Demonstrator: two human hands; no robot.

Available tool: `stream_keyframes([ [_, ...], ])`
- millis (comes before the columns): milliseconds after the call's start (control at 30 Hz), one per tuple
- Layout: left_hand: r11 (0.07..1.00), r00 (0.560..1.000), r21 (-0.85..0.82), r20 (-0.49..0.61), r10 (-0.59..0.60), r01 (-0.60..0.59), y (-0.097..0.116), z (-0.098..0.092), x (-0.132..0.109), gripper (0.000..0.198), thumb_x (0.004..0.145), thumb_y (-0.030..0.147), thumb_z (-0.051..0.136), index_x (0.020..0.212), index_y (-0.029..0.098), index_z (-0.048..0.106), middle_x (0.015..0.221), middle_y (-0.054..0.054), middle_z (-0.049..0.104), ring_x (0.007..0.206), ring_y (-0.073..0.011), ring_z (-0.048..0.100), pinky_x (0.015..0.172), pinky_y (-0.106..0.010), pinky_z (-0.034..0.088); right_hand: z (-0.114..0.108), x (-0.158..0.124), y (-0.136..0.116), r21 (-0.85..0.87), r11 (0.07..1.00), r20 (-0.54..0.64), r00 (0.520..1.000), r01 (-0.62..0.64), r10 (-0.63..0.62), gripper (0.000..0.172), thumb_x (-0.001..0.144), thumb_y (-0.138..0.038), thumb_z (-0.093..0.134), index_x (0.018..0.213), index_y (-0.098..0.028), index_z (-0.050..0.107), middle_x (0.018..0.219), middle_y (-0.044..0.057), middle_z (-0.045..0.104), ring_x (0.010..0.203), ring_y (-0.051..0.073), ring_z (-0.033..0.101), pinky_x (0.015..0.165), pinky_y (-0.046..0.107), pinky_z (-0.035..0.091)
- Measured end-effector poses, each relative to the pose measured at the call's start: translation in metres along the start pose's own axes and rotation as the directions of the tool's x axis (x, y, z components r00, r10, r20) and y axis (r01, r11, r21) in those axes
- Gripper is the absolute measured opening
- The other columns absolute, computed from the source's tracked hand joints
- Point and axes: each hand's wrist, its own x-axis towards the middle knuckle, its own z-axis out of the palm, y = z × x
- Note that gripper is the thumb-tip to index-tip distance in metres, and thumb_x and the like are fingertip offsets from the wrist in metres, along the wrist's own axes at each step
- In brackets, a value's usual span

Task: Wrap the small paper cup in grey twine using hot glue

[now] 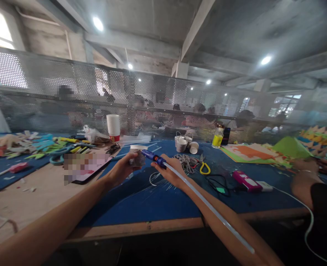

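One cup (139, 161), held by our left hand (123, 167), fingers curled round its side, above the blue worktop (141, 210). One glue gun (159, 160), gripped in our right hand (174, 172), nozzle at the cup's upper part; whether they touch, we cannot tell. One long glue stick (207, 203), running from the gun's rear over our right forearm. Beyond the hands we count small cups (181, 145), one lying on its side; a heap of string (188, 162); yellow-handled scissors (205, 169) just beside it; and, farther left, a paper-cup stack (113, 126), upright.
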Motion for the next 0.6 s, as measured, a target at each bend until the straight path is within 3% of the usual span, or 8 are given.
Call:
stream_keyframes([
  [600, 1.000, 0.999, -0.025, -0.037, -0.017, 0.016, 0.0093, 0.0084, -0.0059, 0.028, 0.085, 0.027, 0.065, 0.109, 0.015, 0.074, 0.097, -0.009, 0.078, 0.089, -0.0255, 0.071, 0.077, -0.035, 0.055, -0.0021, -0.0001, 0.0012, 0.017, 1.000, -0.016, 1.000, -0.013, 0.013, 0.031, 0.097, -0.053, 0.056, 0.091, -0.022, 0.058, 0.070, 0.001, 0.066, 0.064, 0.018, 0.064, 0.058, 0.022, 0.032],
])
